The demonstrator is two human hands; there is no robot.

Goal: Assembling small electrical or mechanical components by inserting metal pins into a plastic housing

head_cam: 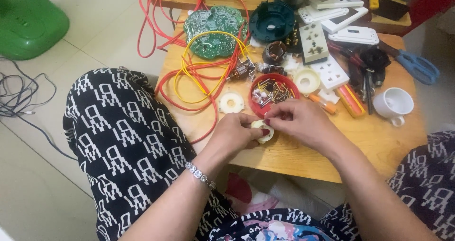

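My left hand [233, 135] grips a small cream plastic ring part [263, 130] between thumb and fingers, just above the near edge of a low wooden table [374, 141]. My right hand [297, 121] pinches the top of the same ring, fingers closed on it. Right behind my hands sits a red round lid [256, 109] holding several small screws and metal bits. A second cream ring [231, 102] lies on the table to the left of the lid, and a third [306, 80] to its right.
Further back lie a green circuit board [213, 30], red and yellow wires [194, 75], a dark teal round housing [272, 22], white socket plates [330, 72], blue-handled scissors [417, 65], a white cup [394, 103] and screwdrivers [350, 100]. A green plastic object [28, 23] rests on the floor at left.
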